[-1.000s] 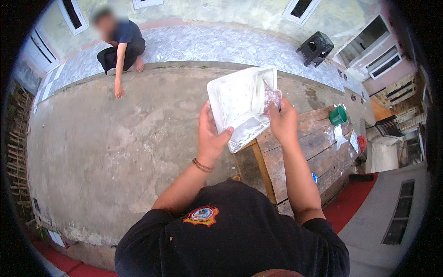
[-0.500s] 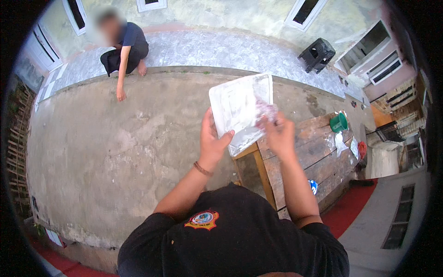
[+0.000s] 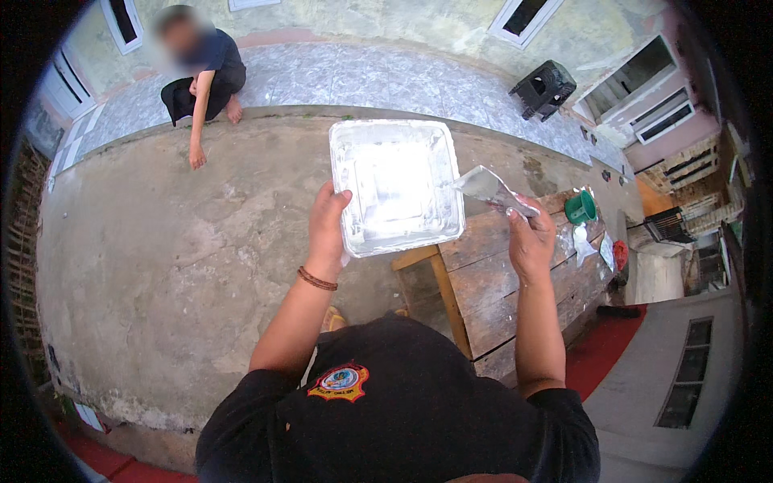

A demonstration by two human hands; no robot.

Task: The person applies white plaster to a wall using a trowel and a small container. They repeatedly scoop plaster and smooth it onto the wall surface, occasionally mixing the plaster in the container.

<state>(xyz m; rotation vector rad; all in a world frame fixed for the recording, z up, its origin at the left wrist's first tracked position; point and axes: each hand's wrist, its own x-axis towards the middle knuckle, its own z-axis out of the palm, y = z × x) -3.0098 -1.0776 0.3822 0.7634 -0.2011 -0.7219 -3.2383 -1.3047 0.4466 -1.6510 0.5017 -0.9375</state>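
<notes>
In my left hand (image 3: 325, 224) I hold a square, whitish see-through plastic tub (image 3: 396, 237) by its left side, the thumb over the rim. White smears coat its walls and its open side faces me. Just right of the tub, my right hand (image 3: 531, 245) pinches a crumpled silvery-white piece of sheet (image 3: 489, 187) between thumb and fingers. The sheet's far corner reaches the tub's right rim; whether it touches is unclear. Below my right hand stands a worn wooden table (image 3: 483, 302).
On the table are a green mug (image 3: 580, 208), white scraps (image 3: 581, 243) and a red bundle (image 3: 620, 255) near its right end. A person (image 3: 205, 76) squats at the far left, one hand reaching to the concrete ground. A black stool (image 3: 544, 88) stands on the tiled ledge (image 3: 362, 76).
The tub has turned to face me more squarely and moved left with my left hand. My right hand has drawn away to the right from the tub, with the sheet.
</notes>
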